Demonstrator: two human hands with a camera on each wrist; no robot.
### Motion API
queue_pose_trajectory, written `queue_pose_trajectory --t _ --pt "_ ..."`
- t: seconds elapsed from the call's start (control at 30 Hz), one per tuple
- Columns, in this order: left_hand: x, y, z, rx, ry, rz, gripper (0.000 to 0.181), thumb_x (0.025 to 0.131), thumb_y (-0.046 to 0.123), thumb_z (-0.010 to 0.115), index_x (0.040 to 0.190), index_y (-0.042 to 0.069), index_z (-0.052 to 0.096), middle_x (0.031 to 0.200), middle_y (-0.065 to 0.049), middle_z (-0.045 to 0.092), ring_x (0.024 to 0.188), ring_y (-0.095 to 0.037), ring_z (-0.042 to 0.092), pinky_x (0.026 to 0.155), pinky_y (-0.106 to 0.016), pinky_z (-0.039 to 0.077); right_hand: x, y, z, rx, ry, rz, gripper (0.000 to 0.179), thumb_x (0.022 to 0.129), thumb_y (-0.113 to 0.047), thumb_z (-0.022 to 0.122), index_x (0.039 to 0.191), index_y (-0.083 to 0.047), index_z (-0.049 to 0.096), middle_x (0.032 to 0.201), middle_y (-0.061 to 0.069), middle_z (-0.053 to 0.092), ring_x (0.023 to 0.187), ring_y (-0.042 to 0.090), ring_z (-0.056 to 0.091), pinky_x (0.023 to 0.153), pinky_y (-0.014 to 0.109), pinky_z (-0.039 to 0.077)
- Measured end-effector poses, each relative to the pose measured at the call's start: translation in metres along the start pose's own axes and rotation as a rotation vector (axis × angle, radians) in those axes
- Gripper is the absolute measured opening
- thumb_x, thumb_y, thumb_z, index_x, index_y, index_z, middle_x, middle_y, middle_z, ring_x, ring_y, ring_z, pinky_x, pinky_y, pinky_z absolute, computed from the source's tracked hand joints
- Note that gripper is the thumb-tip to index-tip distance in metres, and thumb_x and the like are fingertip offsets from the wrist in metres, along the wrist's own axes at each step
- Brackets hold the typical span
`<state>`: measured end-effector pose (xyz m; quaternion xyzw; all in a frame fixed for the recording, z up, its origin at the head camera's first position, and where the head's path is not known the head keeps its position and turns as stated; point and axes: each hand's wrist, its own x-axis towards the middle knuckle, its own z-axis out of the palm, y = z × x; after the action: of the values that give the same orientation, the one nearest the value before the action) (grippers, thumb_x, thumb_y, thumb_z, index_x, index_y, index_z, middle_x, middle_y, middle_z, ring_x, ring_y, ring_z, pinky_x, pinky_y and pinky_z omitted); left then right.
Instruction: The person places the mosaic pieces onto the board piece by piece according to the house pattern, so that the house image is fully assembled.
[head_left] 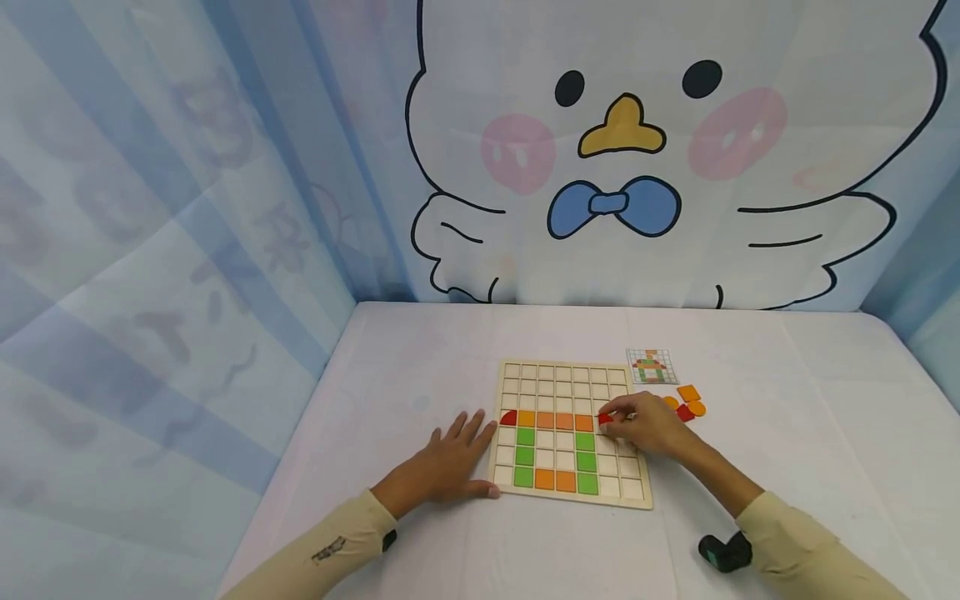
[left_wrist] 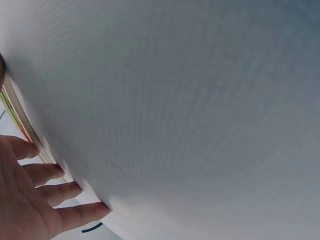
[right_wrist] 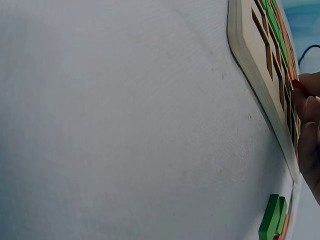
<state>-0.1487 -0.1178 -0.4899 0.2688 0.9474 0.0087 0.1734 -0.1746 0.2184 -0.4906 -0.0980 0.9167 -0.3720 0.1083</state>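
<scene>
A wooden grid board lies on the table. Its cells hold a red quarter-round tile, a row of orange tiles, two columns of green tiles and two orange tiles low down. My right hand pinches a small red tile over the board, at the right end of the orange row; its exact shape is partly covered by the fingers. With fingers spread, my left hand rests at the board's left edge, fingertips touching the side in the left wrist view.
A pattern card lies behind the board's right corner. Loose orange tiles and a red tile lie beside my right hand. Green tiles show in the right wrist view. A black object sits near the right sleeve.
</scene>
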Motion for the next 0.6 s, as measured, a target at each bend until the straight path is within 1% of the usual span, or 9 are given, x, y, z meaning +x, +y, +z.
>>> queue_pose_trajectory --t 0.2,0.33,0.53,0.6 --pt "0.0002 0.0000 -0.0002 -0.004 -0.004 -0.004 0.102 0.080 0.076 0.054 0.158 0.019 0.019 0.165 -0.009 0.014 0.150 -0.037 0.018 0.109 -0.063 0.033 0.0012 -0.0022 0.0041 -0.063 -0.007 -0.022 0.028 0.086 -0.018 0.073 0.111 -0.005 0.073 0.072 -0.002 0.056 0.058 0.010 0.045 0.049 0.020 0.033" --pt "0.0004 0.0001 -0.0006 -0.004 -0.004 -0.005 0.102 0.080 0.076 0.054 0.158 0.019 0.019 0.165 -0.009 0.014 0.150 -0.036 0.018 0.109 -0.063 0.032 0.0001 -0.0028 0.0035 -0.097 -0.003 -0.017 0.029 0.085 -0.020 0.075 0.111 -0.008 0.074 0.071 -0.003 0.056 0.059 0.011 0.045 0.048 0.020 0.031" --pt "0.0006 0.0002 -0.0004 0.003 -0.008 -0.006 0.102 0.080 0.075 0.054 0.158 0.019 0.018 0.165 -0.009 0.014 0.150 -0.036 0.018 0.109 -0.063 0.032 -0.0022 -0.0024 0.0006 -0.097 -0.004 0.013 0.031 0.082 -0.020 0.078 0.110 -0.009 0.073 0.076 -0.003 0.058 0.064 0.012 0.048 0.052 0.021 0.035" --pt "0.0010 0.0004 -0.0001 0.010 -0.008 -0.005 0.102 0.081 0.076 0.054 0.158 0.019 0.018 0.165 -0.009 0.014 0.151 -0.036 0.018 0.109 -0.063 0.032 -0.0028 -0.0020 0.0004 -0.104 0.004 0.001 0.030 0.083 -0.020 0.077 0.110 -0.008 0.072 0.076 -0.003 0.058 0.066 0.012 0.048 0.054 0.021 0.036"
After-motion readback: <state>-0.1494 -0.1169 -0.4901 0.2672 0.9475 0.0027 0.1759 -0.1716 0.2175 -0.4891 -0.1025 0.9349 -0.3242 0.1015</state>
